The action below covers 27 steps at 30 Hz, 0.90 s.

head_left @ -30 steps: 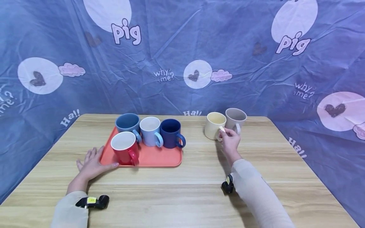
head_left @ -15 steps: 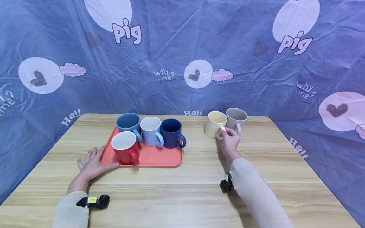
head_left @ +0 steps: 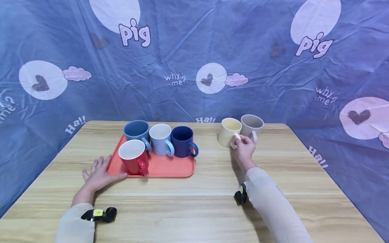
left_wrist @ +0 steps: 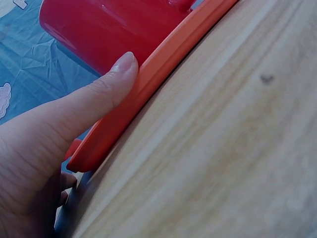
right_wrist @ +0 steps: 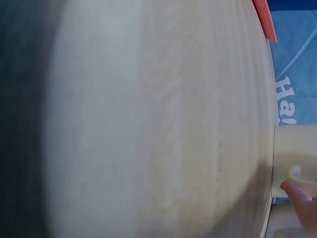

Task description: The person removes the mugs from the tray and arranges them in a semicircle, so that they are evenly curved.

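Observation:
My right hand (head_left: 245, 150) pinches the handle of a cream mug (head_left: 228, 134), which stands upright on the table. Just behind and right of it is a grey mug (head_left: 253, 124). At the left, my left hand (head_left: 98, 175) rests at the near-left corner of a coral tray (head_left: 170, 170), fingers spread and thumb along its front rim. In the left wrist view the thumb (left_wrist: 101, 94) touches the tray's edge beside the red mug (left_wrist: 114, 29). The tray also carries a teal mug (head_left: 133, 130), a light blue mug (head_left: 160, 143) and a navy mug (head_left: 181, 145).
The wooden table (head_left: 182, 212) ends at the back against a blue printed cloth (head_left: 170, 50). Black wrist cameras are strapped to both sleeves, one near the left forearm (head_left: 74, 222) and one beside the right forearm (head_left: 270, 202).
Nearly nothing differs. The view shifts very slightly; the right hand stays on the cream mug's handle and the left hand stays at the tray corner.

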Motion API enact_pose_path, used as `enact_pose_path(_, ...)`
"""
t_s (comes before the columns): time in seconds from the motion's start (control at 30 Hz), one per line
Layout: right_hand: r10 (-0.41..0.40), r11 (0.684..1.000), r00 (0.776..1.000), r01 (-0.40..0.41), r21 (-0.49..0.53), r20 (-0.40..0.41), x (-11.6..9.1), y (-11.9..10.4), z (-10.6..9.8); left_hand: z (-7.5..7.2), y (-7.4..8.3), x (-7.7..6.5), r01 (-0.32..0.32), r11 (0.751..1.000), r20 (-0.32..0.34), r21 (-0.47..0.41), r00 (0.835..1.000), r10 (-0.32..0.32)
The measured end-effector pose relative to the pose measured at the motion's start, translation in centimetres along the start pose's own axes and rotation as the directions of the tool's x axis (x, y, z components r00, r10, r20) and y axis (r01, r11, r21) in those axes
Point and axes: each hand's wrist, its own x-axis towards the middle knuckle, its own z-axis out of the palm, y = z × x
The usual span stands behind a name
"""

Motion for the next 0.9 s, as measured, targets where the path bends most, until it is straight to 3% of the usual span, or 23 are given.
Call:
enact_pose_path(0.17,-0.041,0.999,0.999,0.041,-0.005,-0.006,-0.3,-0.3,0.1,0.0,0.0,0.2,-0.001,1.000,0.000,0.007,1.000,0.001)
enact_pose_path(0.37,-0.049,0.996,0.999,0.049,-0.080,0.003,-0.4,-0.3,0.0,-0.1,0.1,0.2,0.003,1.000,0.005,0.000,1.000,-0.003)
enact_pose_path(0.63,-0.031,0.981,0.990,0.057,-0.185,0.140,-1.1,-0.9,-0.5,0.0,-0.1,0.0,0.002,1.000,0.009,-0.007,1.000,-0.002)
enact_pose_path(0.9,-0.001,0.975,0.974,0.050,-0.214,0.227,-1.2,-1.9,-1.0,0.0,-0.1,0.0,-0.002,1.000,0.009,-0.012,1.000,0.002)
